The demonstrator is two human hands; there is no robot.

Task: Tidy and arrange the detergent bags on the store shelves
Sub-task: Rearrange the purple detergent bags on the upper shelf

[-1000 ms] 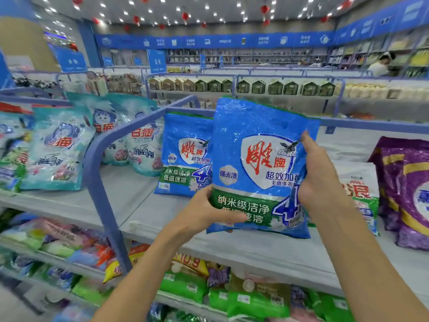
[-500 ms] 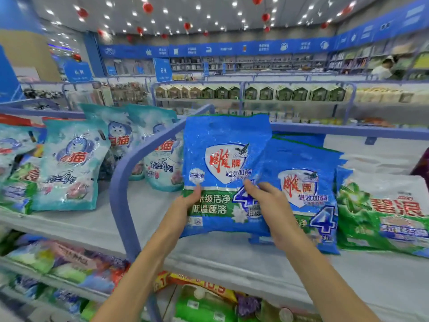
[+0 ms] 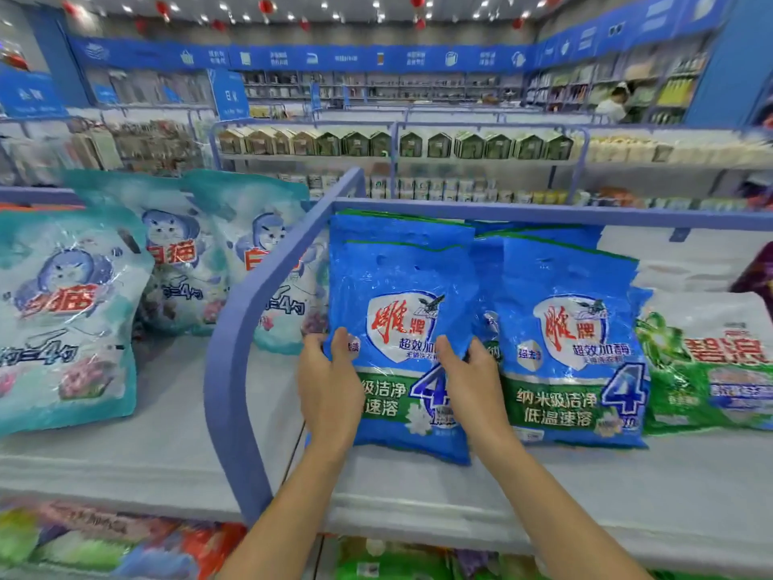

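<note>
Teal cat-brand bags (image 3: 67, 320) lean on the far left of the shelf (image 3: 125, 462), two more of them behind, and none of these is being handled. Next comes the blue divider rail (image 3: 234, 353), curving down to the shelf edge and marking off the section where the work is. Just right of it the left hand (image 3: 328, 387) has its grip closed on the left edge of the front blue detergent bag (image 3: 401, 328), thumb across the printed face and fingers tucked behind. That bag stands nearly upright, its bottom on the shelf and at least one matching bag pressed in behind it. The right hand (image 3: 470, 389) pinches the bag's right edge the same way, thumb in front, so both hands are shut on the one bag. Beside it, touching or nearly so, stands a second blue stack (image 3: 573, 337), and further right a green bag (image 3: 707, 362) lies leaning back. By my reading this is the seating step: the bag is down and is being squared against its stack. The next move calls for a small push back and a nudge sideways so that the edges line up with the bags behind, then a clean let-go without tipping the row forward.
</note>
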